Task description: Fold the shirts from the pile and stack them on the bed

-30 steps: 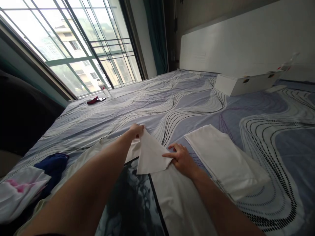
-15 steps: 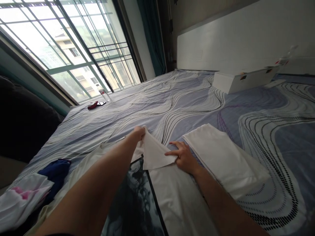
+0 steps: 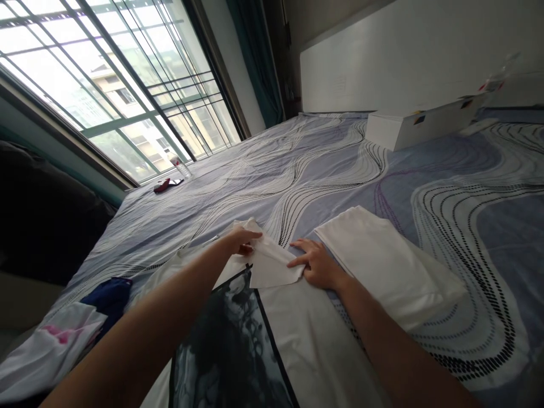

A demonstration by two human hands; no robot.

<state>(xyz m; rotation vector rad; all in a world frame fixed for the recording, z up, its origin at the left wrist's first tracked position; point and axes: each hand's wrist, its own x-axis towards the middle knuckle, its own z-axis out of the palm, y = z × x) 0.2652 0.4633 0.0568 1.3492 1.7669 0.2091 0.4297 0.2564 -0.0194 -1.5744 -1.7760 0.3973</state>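
White T-shirt (image 3: pixel 306 340) lies spread on the patterned bed (image 3: pixel 297 170), dark print facing up, one sleeve (image 3: pixel 272 269) turned inward in a neat triangle. Left hand (image 3: pixel 242 241) pinches the sleeve's far edge. Right hand (image 3: pixel 317 263) lies open and flat, fingertips pinning its corner, near the folded white stack (image 3: pixel 382 266). The cloth looks thin and limp, so an uneven tug could skew or bunch the fold.

Printed shirt (image 3: pixel 297 334): lower part cut off by bottom edge. Left hand (image 3: pixel 242 241): fingertips partly under folded sleeve (image 3: pixel 272 267) (grip not verifiable). Far dark red item (image 3: pixel 161 185): too small to identify. White-pink garment (image 3: pixel 46 351): cropped at left edge.
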